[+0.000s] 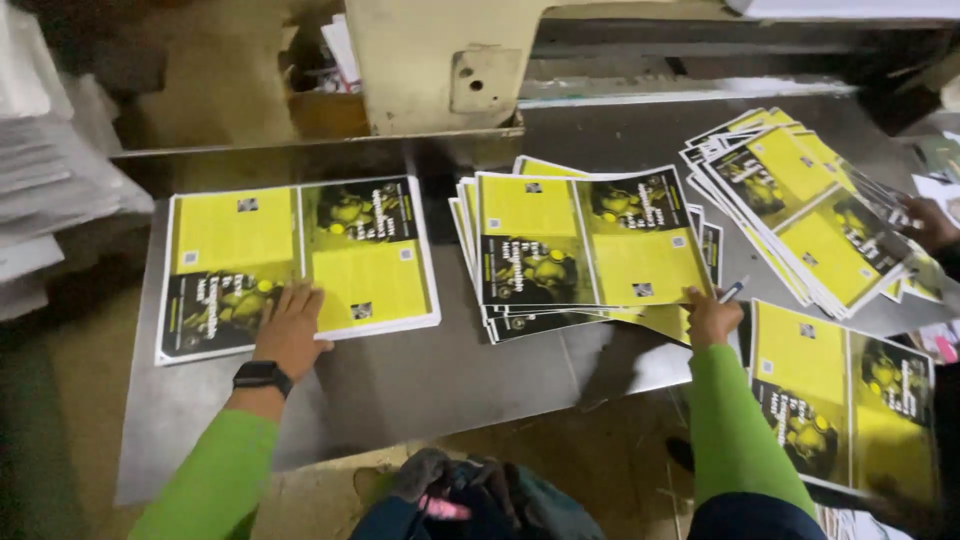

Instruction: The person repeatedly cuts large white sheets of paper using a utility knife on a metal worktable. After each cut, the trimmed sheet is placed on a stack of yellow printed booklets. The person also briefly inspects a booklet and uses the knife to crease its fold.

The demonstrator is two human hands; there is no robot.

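Observation:
My left hand (pixel 290 325) lies flat, fingers spread, on the near edge of a squared stack of yellow-and-black printed sheets (pixel 300 260) at the left of the metal table (pixel 440 365). A black watch sits on that wrist. My right hand (pixel 712 318) presses on the near right corner of a loosely fanned stack of the same sheets (pixel 585 245) in the middle, and a pen (pixel 732 290) sticks out from its fingers. Both sleeves are bright green.
A third fanned stack (pixel 800 205) lies at the far right, with another person's hand (pixel 930 222) on its edge. More sheets (pixel 845 395) sit at the near right. White paper piles (pixel 50 170) stand at the left, a cream machine body (pixel 440 60) behind the table.

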